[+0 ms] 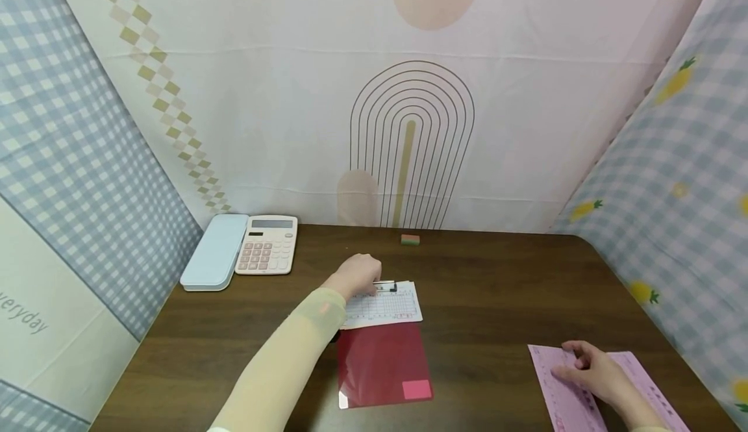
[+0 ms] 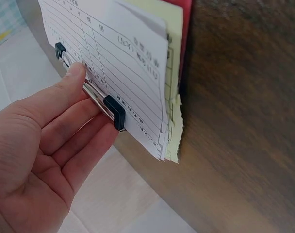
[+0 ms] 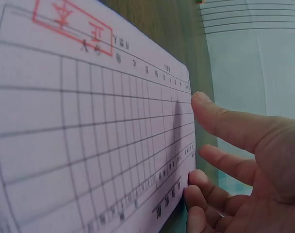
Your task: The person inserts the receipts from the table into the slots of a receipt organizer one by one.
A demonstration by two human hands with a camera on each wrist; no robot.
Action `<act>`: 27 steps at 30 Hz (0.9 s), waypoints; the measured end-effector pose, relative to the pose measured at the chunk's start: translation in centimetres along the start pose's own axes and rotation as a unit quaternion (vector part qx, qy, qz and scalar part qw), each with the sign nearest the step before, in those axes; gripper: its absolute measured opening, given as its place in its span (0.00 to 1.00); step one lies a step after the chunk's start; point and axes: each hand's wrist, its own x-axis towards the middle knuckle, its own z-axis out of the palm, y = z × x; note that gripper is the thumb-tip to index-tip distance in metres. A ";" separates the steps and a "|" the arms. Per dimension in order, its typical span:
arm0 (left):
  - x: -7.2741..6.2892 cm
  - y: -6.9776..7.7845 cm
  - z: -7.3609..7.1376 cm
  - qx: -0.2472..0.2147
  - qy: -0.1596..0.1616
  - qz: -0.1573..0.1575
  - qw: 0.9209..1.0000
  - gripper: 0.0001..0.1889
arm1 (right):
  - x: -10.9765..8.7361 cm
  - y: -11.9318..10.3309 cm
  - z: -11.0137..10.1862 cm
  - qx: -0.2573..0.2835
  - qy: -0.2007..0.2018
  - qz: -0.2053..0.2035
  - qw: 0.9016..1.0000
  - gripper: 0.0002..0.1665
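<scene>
Left fingers [image 2: 70,116] pinch one clip [image 2: 98,97], right fingers [image 3: 230,160] (parted) at two pink sheets [image 1: 567,407].

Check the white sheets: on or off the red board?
On: in the head view, the white sheets overlie the red board, with the clip at their top edge. Cannot tell if it grips them.

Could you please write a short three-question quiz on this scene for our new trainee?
1. True or false: in the head view, the calculator sits to the right of the blue case.
2. What does the left grip pinch? A. the calculator; B. the blue case; C. the clip.
3. Fill in: the papers nearest the right grip are ____ in colour.

Key: 1. True. 2. C. 3. Pink.
</scene>
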 end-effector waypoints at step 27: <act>-0.2 0.1 0.1 -0.002 0.001 -0.002 1.000 0.06 | 0.5 -0.7 0.2 -0.102 0.037 -0.017 0.994 0.37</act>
